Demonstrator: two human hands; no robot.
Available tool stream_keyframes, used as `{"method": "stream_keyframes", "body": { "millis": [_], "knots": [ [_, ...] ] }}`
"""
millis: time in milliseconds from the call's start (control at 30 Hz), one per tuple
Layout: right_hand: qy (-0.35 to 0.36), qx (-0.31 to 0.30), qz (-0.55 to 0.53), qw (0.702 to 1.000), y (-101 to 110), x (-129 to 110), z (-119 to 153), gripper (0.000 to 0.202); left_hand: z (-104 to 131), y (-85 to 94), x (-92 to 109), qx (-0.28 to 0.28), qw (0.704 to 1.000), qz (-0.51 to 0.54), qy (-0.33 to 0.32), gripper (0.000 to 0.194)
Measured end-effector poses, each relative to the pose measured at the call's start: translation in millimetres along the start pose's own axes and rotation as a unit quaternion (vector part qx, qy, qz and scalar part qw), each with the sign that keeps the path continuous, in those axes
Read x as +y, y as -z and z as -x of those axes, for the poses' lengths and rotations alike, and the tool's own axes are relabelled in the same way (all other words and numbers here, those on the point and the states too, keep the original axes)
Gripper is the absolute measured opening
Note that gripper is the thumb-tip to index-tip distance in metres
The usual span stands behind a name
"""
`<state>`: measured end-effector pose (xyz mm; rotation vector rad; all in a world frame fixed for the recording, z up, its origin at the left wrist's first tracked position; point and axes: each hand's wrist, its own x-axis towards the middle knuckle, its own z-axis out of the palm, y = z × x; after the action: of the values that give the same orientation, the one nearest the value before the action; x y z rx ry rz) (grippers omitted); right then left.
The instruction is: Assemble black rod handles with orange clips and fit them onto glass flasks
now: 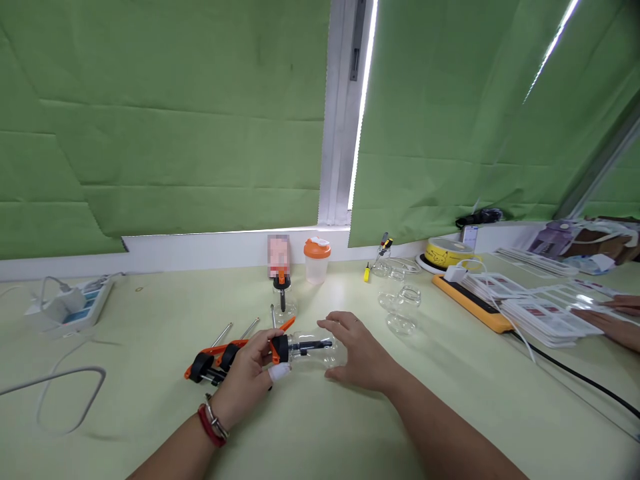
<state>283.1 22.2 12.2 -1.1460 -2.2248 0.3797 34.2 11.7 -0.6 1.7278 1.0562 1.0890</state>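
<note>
My left hand (245,367), a white wrap on its thumb, is closed around the black-and-orange top (281,349) of a clear bottle (313,360). The bottle lies sideways, with a black stem inside it. My right hand (357,353) curves around the bottle's base, thumb below and fingers above. Beside and behind my left hand lie several black-and-orange tops (203,365) with metal rods, partly hidden by the hand. Just beyond, a similar clear bottle (285,310) stands upright with a black-and-orange top.
Clear glass bottles (401,323) stand to the right, near screwdrivers (384,247). An orange-lidded cup (317,263) is at the back. An orange power strip (470,303), stacked white trays (545,317) and another person's hands (607,323) are at right. A white power strip (75,307) and cables are left.
</note>
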Motion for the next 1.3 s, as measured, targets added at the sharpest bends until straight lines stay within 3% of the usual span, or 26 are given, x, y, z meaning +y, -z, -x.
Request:
{"method": "stream_keyframes", "body": {
  "millis": [367,500,700,833,1100,1300],
  "knots": [
    [-0.040,0.054,-0.206,0.976,0,7,2,0.095,0,1.2,4,-0.009,0.997,0.065,0.046,0.043],
    [-0.027,0.057,-0.236,0.970,0,6,1,0.083,-1,1.6,8,-0.016,0.995,0.090,0.046,0.037],
    [0.073,0.070,-0.161,0.982,-2,-10,1,0.075,6,0.9,27,-0.053,0.972,0.218,0.065,0.030],
    [0.136,0.109,-0.103,0.979,-5,-18,2,0.077,7,-1.7,34,-0.025,0.965,0.248,0.079,0.027],
    [0.228,0.160,0.028,0.960,-10,-26,2,0.074,8,1.1,29,0.020,0.984,0.144,0.101,0.036],
    [0.276,0.168,-0.014,0.946,-13,-26,2,0.077,9,4.0,34,0.028,0.994,0.068,0.082,0.042]
  ]
}}
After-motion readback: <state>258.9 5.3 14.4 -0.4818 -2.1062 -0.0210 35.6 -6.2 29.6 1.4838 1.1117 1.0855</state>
